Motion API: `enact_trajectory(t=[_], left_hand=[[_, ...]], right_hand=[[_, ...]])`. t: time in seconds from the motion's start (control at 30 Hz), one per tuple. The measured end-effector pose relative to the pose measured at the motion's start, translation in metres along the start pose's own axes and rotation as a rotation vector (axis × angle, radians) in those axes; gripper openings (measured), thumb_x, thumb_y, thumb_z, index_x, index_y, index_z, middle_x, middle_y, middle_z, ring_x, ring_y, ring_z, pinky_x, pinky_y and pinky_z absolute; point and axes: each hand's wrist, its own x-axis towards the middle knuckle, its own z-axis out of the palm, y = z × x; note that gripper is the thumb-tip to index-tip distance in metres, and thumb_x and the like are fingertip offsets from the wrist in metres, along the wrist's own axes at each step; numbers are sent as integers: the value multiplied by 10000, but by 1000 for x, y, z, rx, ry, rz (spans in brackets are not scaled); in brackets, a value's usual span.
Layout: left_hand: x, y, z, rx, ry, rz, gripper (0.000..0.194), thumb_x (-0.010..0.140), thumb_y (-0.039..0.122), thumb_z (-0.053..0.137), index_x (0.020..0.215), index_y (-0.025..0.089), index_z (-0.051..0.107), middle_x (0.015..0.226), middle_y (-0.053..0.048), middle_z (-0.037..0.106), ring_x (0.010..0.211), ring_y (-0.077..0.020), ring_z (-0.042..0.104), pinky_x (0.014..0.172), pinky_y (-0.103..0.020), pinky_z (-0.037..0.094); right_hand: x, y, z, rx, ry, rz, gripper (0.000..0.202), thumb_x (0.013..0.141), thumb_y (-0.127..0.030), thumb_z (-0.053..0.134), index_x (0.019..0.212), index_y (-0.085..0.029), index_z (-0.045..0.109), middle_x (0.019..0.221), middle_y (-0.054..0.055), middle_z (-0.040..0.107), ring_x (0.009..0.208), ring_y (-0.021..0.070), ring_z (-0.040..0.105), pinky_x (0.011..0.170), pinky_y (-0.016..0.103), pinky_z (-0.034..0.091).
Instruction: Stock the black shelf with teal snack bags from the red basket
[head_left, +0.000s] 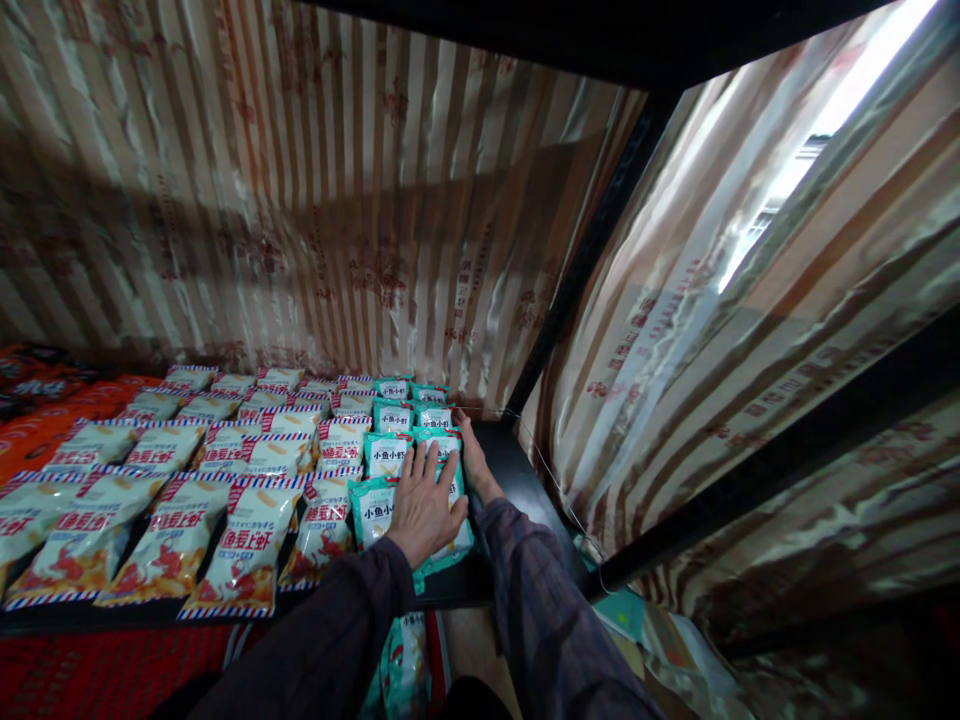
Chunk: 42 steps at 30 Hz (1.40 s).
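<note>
Sheeting in brown and pale stripes hangs behind the shelf and down its right side, printed with reddish characters too blurred to read. Before it runs a black shelf filled with snack packets. Orange packets at the far left carry pale lettering that cannot be made out. White packets fill the middle in rows, edged with red and blue dashes and lettered 鱼爱上虾 in red; their finer print is too small to read. To their right, teal packets stand two abreast near the shelf's end, marked 小鱼小虾 in dark characters. The hands are slightly apart, clamped on nothing: the left hand lies flat across the front teal packets, fingers extended, and the right hand stands edgewise along their right side.
</note>
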Motion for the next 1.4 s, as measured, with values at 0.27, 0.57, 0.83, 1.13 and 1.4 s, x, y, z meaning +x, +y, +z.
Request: enact_trajectory(t=[0.27, 0.57, 0.83, 1.13, 1.4], left_hand=[[4, -20, -24, 61, 75, -111, 501, 893, 452, 373, 1304, 198, 504, 1421, -116, 429, 1371, -296, 271, 1123, -499, 184], [-3, -55, -23, 108, -13, -301, 517, 876, 449, 389, 1309, 191, 505, 1411, -134, 442, 1352, -312, 305, 1116, -493, 179], [-1, -54, -26, 79, -16, -294, 526, 872, 455, 395, 1311, 186, 502, 1412, -133, 440, 1358, -313, 294, 1120, -495, 177], [-58, -65, -76, 132, 124, -251, 528, 872, 428, 435, 1323, 156, 482, 1487, -152, 310, 1409, -326, 147, 1129, -513, 182], [-159, -59, -75, 173, 121, -250, 548, 853, 314, 484, 1368, 137, 414, 1514, -175, 229, 1411, -345, 116, 1100, -548, 230]], right_hand=[[-33, -6, -18, -34, 1, -32, 648, 796, -646, 480, 1283, -221, 531, 1397, 24, 480, 1333, 209, 376, 1140, 392, 225], [-43, 3, -5, -48, -74, 36, 590, 784, -644, 500, 1157, -205, 625, 1198, 26, 648, 1209, 229, 514, 1060, 402, 364], [-43, 1, -4, -112, -44, 56, 653, 773, -678, 477, 1185, -191, 617, 1235, 42, 625, 1202, 255, 518, 1081, 424, 333], [-93, -23, -6, -648, 206, -463, 593, 921, -483, 301, 1406, -146, 346, 1471, 127, 354, 1365, 241, 304, 1126, 471, 214], [-209, -16, 50, -1021, 5, -759, 567, 909, -247, 424, 1447, -267, 245, 1525, 81, 245, 1407, 314, 176, 1071, 576, 266]])
